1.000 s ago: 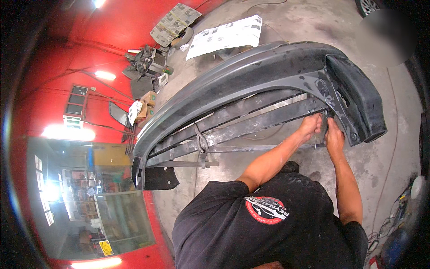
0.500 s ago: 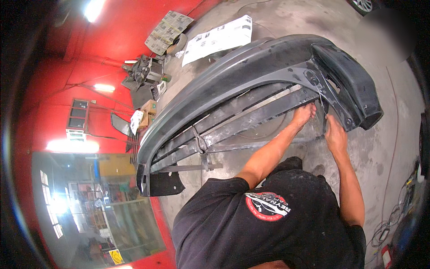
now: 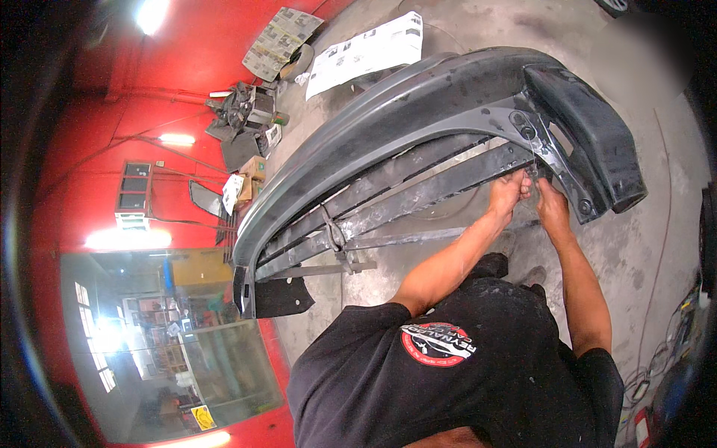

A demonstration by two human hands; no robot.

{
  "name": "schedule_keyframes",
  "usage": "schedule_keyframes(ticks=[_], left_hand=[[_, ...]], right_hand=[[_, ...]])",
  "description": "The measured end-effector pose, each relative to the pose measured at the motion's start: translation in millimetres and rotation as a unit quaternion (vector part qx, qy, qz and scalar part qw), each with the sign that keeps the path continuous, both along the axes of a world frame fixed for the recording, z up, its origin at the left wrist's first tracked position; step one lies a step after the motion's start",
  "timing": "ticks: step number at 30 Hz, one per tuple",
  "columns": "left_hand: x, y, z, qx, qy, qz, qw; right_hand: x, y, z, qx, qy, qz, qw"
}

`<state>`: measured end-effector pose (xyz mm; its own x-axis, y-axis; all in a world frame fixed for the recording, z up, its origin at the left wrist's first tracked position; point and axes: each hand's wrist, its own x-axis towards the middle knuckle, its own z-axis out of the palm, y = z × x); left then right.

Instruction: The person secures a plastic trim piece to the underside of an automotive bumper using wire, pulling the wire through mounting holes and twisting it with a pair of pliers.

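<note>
A large dark grey car bumper (image 3: pixel 373 127) rests on a metal stand (image 3: pixel 426 196), its curved inner edge and right end bracket toward me. My left hand (image 3: pixel 512 191) has its fingers curled just under the upper bar near that bracket, around a small thing I cannot make out. My right hand (image 3: pixel 553 200) is closed close beside it, below the bracket, its fingertips partly hidden; what it grips is unclear. A thin wire-like line hangs from the bracket down toward both hands.
Grey floor with white printed paper (image 3: pixel 362 52) and cables (image 3: pixel 638 388). Along the red wall (image 3: pixel 149 82) lie piled dark parts (image 3: pixel 246 108), cardboard boxes (image 3: pixel 254 168) and a newspaper-covered panel (image 3: pixel 280 41). A glass panel (image 3: pixel 231 358) is at lower left; a wheel (image 3: pixel 614 6) at upper right.
My hands shift slightly at the bracket; my right hand has come nearer my left since half a second ago. The view has shifted a little, so the bumper appears higher than a second ago.
</note>
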<state>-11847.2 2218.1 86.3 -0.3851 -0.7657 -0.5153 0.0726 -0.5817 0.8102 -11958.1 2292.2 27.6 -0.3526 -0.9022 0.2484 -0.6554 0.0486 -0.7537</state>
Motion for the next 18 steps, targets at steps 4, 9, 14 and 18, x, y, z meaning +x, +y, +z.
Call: schedule_keyframes(ticks=[4,9,14,18], left_hand=[[10.1,12.2,-0.8,-0.002,-0.007,-0.033,0.999],[4.8,18.2,12.9,-0.003,0.098,-0.038,0.994],[-16.8,26.3,9.5,-0.03,0.028,-0.016,0.999],[-38.9,31.3,-1.8,-0.06,-0.078,0.035,0.994]], right_hand=[[-3.3,-6.6,-3.6,0.035,-0.018,0.017,0.999],[8.0,-14.0,-5.7,0.089,-0.233,-0.005,0.968],[22.2,-21.0,-23.6,0.074,-0.302,0.0,0.951],[37.9,-25.3,-24.0,0.022,-0.133,0.01,0.991]])
